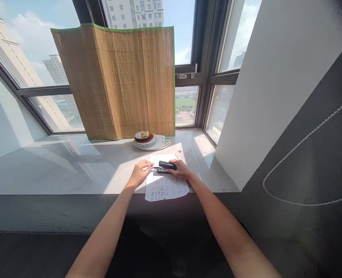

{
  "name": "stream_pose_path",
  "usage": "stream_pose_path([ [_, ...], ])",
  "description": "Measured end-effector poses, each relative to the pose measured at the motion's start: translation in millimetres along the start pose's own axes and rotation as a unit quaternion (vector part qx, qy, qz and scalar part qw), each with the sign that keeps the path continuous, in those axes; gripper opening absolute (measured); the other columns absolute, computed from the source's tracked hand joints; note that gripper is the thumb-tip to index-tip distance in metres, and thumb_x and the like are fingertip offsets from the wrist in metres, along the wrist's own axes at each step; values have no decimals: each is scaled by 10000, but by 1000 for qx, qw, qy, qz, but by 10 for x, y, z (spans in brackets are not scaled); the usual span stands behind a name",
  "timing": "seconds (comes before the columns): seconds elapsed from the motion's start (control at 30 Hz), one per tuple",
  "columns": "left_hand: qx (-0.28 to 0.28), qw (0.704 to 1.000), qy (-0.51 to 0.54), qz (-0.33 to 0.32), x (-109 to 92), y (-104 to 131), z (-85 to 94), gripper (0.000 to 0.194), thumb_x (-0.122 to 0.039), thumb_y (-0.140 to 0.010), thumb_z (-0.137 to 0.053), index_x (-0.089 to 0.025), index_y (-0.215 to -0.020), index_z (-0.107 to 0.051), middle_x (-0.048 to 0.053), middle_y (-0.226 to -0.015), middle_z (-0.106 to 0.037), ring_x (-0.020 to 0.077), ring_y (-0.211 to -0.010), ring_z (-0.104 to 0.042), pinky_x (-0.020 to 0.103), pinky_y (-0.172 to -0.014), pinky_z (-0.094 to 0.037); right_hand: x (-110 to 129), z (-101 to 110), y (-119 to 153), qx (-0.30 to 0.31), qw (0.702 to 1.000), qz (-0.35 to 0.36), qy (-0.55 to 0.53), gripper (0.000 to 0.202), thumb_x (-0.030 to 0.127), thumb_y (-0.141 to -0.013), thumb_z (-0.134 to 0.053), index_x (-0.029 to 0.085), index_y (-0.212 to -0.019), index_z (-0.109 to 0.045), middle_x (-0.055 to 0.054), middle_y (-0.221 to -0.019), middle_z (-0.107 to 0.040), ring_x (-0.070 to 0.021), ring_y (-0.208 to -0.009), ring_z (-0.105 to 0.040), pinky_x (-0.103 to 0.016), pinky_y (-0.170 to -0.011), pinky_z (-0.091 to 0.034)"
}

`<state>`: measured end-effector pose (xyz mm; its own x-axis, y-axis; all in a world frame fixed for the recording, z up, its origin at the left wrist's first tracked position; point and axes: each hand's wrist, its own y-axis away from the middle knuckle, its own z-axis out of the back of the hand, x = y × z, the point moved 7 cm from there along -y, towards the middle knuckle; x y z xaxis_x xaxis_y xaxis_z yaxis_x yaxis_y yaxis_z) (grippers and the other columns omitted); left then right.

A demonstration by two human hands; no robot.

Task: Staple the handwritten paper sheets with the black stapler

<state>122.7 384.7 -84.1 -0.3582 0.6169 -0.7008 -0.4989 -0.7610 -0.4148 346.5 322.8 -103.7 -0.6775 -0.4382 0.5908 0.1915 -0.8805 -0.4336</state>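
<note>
My right hand [180, 169] grips a black stapler [167, 165], its top arm raised a little from the base. Under it lies a white sheet of paper [166, 190] with handwriting, its near edge hanging over the front of the ledge. My left hand [141, 172] is just left of the stapler's front end, over the left edge of the paper. Its thumb and fingers are pinched together; what is between them is too small to tell. A thin, shiny piece shows between its fingertips and the stapler.
Behind the paper stands a stack of plates [146, 143] on the white ledge [58, 170]. A bamboo mat [127, 81] leans on the window behind them. Small dark bits [180, 151] lie right of the plates. A beaded cord [301, 144] hangs at the right.
</note>
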Motion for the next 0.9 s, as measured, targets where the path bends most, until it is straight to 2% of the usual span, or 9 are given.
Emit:
stream_pose_path([
  [0.1, 15, 1000, 13, -12, -1, -10, -19, 199, -311, -915, -680, -270, -1018, -846, 95, -1118, -791, 274, -1128, -686, 421, -1033, -532, -25, -11, -2, 0, 1000, -1, -3, 215, 409, -935, -735, 216, -1029, -752, -71, -1031, -776, -248, -926, -690, -322, -803, -498],
  [0.27, 27, 999, 17, 31, 120, -31, -15, 219, -353, -900, -705, -247, -1033, -842, 103, -1140, -797, 264, -1110, -686, 375, -892, -537, -47, -13, 4, -9, 1000, 4, -6, 227, 415, -931, -730, 213, -1032, -759, -74, -1016, -771, -251, -912, -689, -326, -790, -488],
  [0.5, 53, 996, 57, 32, 74, -18, -39, 176, -307, -842, -737, -264, -972, -847, 106, -1123, -801, 274, -1143, -687, 370, -898, -536, -32, -3, 6, -4, 1000, -7, 2, 227, 414, -925, -725, 217, -1035, -753, -59, -980, -765, -240, -895, -676, -319, -797, -478],
  [0.7, 30, 997, 57, 41, 149, -51, -10, 170, -314, -850, -735, -255, -973, -836, 104, -1150, -796, 265, -1117, -699, 365, -890, -525, -23, 2, 14, -7, 1000, -4, 7, 230, 426, -932, -722, 213, -1016, -746, -50, -962, -754, -225, -870, -668, -310, -775, -471],
  [0.9, 40, 996, 62, 40, 154, -53, -30, 173, -307, -854, -727, -238, -968, -838, 109, -1138, -802, 270, -1093, -690, 367, -878, -506, -6, 15, 17, -7, 1000, -6, 4, 243, 438, -940, -718, 209, -1016, -744, -55, -955, -754, -228, -871, -669, -314, -774, -468],
])
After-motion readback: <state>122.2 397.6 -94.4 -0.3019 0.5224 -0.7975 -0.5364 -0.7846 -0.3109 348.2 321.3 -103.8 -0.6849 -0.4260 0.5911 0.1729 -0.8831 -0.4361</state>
